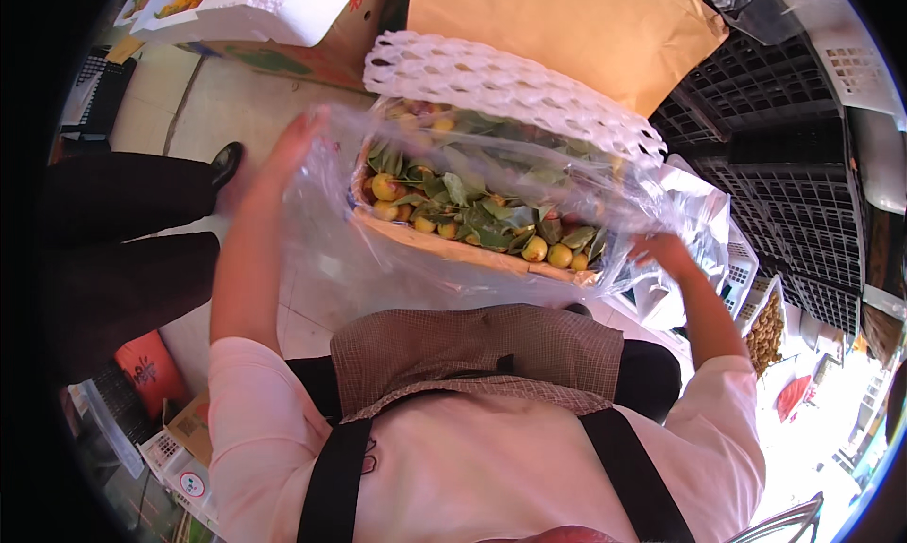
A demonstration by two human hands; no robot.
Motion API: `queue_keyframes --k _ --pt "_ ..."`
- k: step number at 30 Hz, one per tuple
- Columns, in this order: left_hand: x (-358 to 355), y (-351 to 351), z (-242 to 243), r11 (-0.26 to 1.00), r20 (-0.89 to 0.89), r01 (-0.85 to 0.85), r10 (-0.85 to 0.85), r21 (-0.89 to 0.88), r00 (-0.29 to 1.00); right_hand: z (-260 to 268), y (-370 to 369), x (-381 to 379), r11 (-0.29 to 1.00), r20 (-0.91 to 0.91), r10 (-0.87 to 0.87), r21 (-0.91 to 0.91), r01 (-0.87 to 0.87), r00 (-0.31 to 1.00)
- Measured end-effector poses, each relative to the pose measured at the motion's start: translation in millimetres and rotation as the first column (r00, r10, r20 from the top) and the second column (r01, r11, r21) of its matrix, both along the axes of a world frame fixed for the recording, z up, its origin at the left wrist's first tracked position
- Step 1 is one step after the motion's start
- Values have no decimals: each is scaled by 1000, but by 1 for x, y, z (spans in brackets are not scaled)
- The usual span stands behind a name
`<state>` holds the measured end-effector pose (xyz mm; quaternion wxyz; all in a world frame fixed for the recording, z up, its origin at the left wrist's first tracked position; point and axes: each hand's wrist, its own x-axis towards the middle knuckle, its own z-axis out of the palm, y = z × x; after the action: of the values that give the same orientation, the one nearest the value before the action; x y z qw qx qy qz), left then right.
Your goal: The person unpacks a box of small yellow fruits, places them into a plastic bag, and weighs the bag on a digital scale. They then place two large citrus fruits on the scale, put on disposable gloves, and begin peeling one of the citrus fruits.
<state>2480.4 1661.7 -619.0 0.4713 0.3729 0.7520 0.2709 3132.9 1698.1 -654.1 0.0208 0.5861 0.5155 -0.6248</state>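
In front of me a box (460, 244) holds round yellow fruit (535, 249) with green leaves (457, 187) among them. Clear plastic sheeting (439, 277) spreads over the box and hangs past its near side. At the far left corner, my left hand (301, 137) grips the plastic's edge, blurred by motion. My right hand (660, 254) holds bunched plastic beside the box's right end. White foam netting (496, 93) lies along the far side of the box. Behind it rises a sheet of brown paper (560, 29).
Black plastic crates (793, 167) are stacked at the right. A white foam box (227, 18) with fruit stands at the far left. Another person's dark-trousered legs (134, 196) are at the left. A basket of small brown produce (767, 334) sits farther right.
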Motion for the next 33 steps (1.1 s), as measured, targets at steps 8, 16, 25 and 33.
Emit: queue_keyframes --k 8,16,25,33 --pt "33 127 2 911 -224 193 -115 365 968 69 157 -67 958 -5 -212 199 209 977" --pt "44 53 74 923 -432 365 -281 123 857 188 67 -171 399 601 253 649 -648 758" --pt "37 -111 188 929 -688 368 -248 30 683 75 32 -228 -24 716 489 582 -813 498" --pt "47 -164 185 939 -709 326 -154 112 688 87 56 -233 -36 653 449 695 -718 610"
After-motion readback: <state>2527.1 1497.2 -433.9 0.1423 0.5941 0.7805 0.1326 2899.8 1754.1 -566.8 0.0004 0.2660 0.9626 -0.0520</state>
